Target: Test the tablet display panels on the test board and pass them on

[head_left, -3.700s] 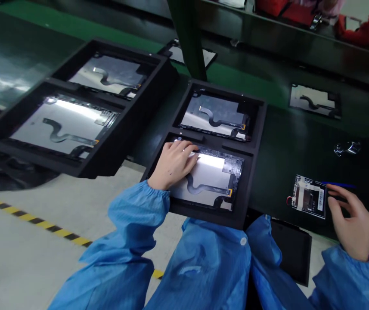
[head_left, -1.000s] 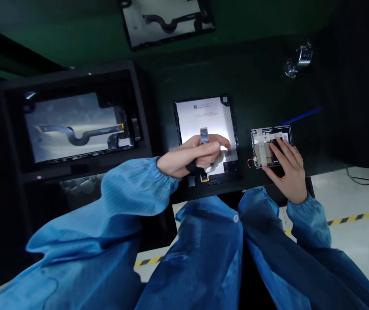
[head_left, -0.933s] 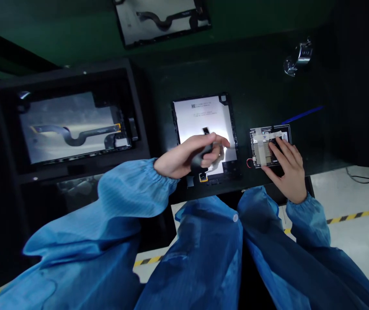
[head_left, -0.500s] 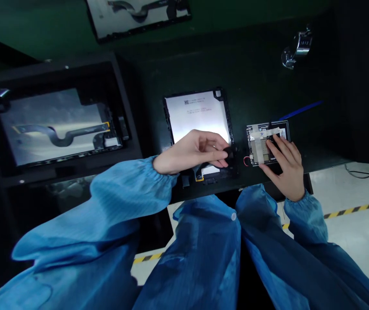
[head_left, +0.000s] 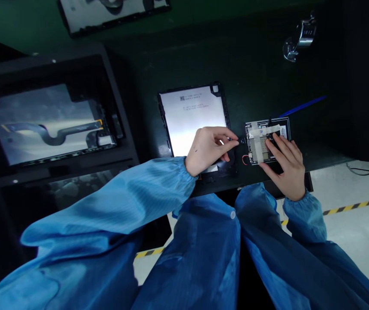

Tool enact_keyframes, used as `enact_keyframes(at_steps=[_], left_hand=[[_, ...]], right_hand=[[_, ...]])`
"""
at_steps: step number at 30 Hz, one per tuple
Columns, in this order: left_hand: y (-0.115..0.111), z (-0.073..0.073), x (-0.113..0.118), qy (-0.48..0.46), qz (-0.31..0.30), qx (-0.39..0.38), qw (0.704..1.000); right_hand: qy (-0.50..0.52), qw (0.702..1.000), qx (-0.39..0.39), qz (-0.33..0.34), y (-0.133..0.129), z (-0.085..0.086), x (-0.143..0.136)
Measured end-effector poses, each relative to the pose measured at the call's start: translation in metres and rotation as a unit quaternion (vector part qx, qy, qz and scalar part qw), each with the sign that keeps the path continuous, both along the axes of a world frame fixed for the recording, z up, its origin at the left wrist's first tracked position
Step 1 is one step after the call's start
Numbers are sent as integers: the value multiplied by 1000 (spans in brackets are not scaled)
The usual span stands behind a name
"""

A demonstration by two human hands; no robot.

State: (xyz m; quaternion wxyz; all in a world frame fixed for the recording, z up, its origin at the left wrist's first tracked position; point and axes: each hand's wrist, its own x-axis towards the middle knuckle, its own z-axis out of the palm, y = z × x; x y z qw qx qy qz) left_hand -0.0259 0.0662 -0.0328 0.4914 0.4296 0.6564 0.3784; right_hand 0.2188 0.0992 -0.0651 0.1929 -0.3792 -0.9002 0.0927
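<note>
My left hand (head_left: 212,148) is closed in a pinch on the end of a black flex cable (head_left: 243,141), which reaches the left edge of a circuit board (head_left: 260,148). Whether the two are joined I cannot tell. Strips of pale tape cross the board, and a red wire (head_left: 245,159) curls at its lower left. Fingers spread, my right hand (head_left: 286,165) lies flat over the board's right part. Under my left hand is a display panel (head_left: 193,116) with a white back and black frame; the hand hides its lower part.
A black case (head_left: 119,116) on the left holds another panel (head_left: 42,112) with a curved flex cable. One more panel (head_left: 116,13) lies at the top. A blue stick (head_left: 303,106) and a shiny metal piece (head_left: 306,34) are on the dark table at right.
My left hand has moved right and slightly up, bringing the cable end to the board's edge. My right hand has stayed on the board. The view has shifted a little.
</note>
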Motion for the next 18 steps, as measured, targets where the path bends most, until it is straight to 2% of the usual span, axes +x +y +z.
enact_keyframes(at_steps=[8,18], left_hand=[[1,-3,3,-12,3,3,1000],[5,5,5,-34,27,-49,998]], right_hand=[[-4,1000,7,0,0,0,-1],[-4,1000,4,0,0,0,-1]])
